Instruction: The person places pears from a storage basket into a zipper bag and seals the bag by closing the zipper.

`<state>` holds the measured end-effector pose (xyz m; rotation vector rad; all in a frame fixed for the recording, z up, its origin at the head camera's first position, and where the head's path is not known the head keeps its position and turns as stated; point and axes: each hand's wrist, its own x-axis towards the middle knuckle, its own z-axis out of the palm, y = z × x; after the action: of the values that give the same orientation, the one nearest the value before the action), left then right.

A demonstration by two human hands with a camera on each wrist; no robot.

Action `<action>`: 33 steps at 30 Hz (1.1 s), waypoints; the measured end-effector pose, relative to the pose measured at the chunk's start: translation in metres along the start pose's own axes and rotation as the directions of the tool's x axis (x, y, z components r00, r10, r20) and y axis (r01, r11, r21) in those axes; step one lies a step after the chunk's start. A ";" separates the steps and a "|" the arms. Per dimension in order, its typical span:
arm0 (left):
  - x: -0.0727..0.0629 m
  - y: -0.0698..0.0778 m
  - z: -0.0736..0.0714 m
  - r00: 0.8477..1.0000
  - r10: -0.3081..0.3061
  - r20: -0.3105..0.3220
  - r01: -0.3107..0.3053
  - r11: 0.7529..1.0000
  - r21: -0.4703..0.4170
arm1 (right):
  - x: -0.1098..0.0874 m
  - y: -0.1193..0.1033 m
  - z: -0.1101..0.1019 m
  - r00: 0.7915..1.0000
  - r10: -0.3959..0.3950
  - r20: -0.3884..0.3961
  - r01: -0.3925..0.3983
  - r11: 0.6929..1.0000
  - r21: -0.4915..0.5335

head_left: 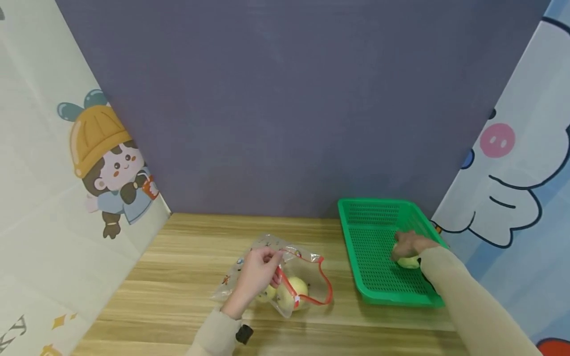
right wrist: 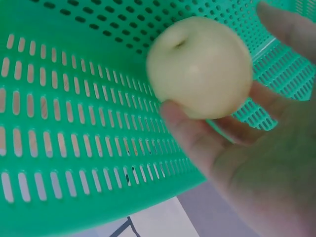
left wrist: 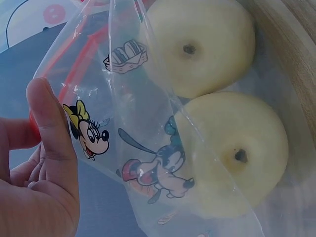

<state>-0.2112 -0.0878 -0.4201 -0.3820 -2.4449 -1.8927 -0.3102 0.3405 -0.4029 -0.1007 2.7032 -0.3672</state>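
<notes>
My left hand (head_left: 258, 269) pinches the red zip edge of a clear plastic zip bag (head_left: 271, 242) printed with cartoon figures. The bag lies on the table, its red-edged mouth (head_left: 327, 284) spread towards the right. Two round, pale yellow pears (left wrist: 197, 44) sit side by side inside, seen through the film in the left wrist view. Within the green basket, my right hand (head_left: 411, 243) has its fingers around another pear (right wrist: 200, 66). One fingertip presses the fruit's lower left in the right wrist view, and other fingers pass behind it.
The green slotted plastic basket (head_left: 349, 247) stands at the table's right, its sides rising around my right hand. Wood-grain table (head_left: 156, 291) extends left of the bag. A dark panel (head_left: 267, 113) closes off the back, with printed cartoon sheets at both sides.
</notes>
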 end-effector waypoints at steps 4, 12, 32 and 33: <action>0.000 -0.001 0.000 1.000 0.006 -0.005 -0.005 1.000 0.016 | 0.005 -0.003 0.004 0.999 -0.041 -0.025 0.041 0.999 -0.004; -0.002 -0.001 0.000 1.000 0.000 0.001 0.000 1.000 -0.001 | 0.018 -0.012 0.019 0.998 -0.044 -0.041 0.042 0.998 -0.044; -0.001 -0.002 0.001 1.000 -0.004 -0.004 0.004 1.000 0.012 | 0.019 -0.009 0.016 0.980 -0.104 -0.170 0.117 0.991 0.070; -0.001 -0.002 0.000 1.000 -0.004 -0.006 0.004 1.000 0.009 | 0.018 -0.010 0.015 0.979 -0.116 -0.170 0.133 0.987 0.092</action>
<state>-0.2110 -0.0882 -0.4222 -0.3706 -2.4522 -1.8805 -0.3209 0.3251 -0.4202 -0.2209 2.8412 -0.5753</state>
